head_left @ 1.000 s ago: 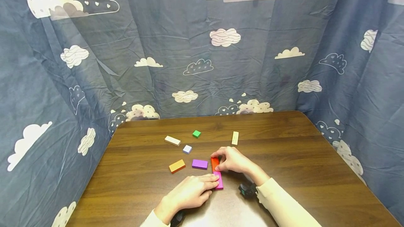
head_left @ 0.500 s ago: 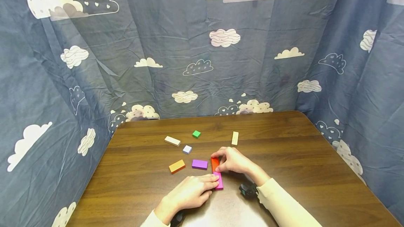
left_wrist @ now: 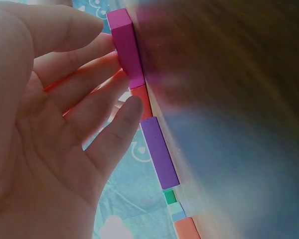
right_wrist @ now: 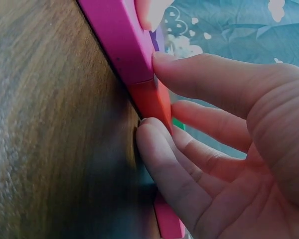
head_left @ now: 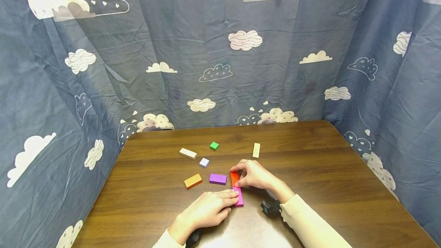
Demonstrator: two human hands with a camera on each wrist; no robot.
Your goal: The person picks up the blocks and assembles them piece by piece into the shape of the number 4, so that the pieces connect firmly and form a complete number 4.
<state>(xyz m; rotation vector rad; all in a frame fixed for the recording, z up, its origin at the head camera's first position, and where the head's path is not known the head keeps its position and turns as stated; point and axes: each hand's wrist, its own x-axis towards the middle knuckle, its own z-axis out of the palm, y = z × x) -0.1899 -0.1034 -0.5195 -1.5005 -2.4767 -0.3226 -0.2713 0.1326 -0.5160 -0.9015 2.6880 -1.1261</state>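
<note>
End to end on the table lie a magenta block (head_left: 240,201) and a red block (head_left: 234,178), their short ends meeting. My left hand (head_left: 208,209) rests on the magenta block with fairly straight fingers; in the left wrist view its fingertips (left_wrist: 120,59) touch the block's side. With thumb and fingers, my right hand (head_left: 255,174) pinches the red block at its two ends. The right wrist view shows the thumb (right_wrist: 189,74) near the seam between the blocks. A purple block (head_left: 218,179) lies just left of the red one.
An orange block (head_left: 193,181) lies left of the purple one. Farther back are a pale blue block (head_left: 204,163), a white block (head_left: 188,153), a green block (head_left: 214,146) and a cream block (head_left: 256,150). A cloud-patterned curtain (head_left: 220,91) surrounds the wooden table (head_left: 327,156).
</note>
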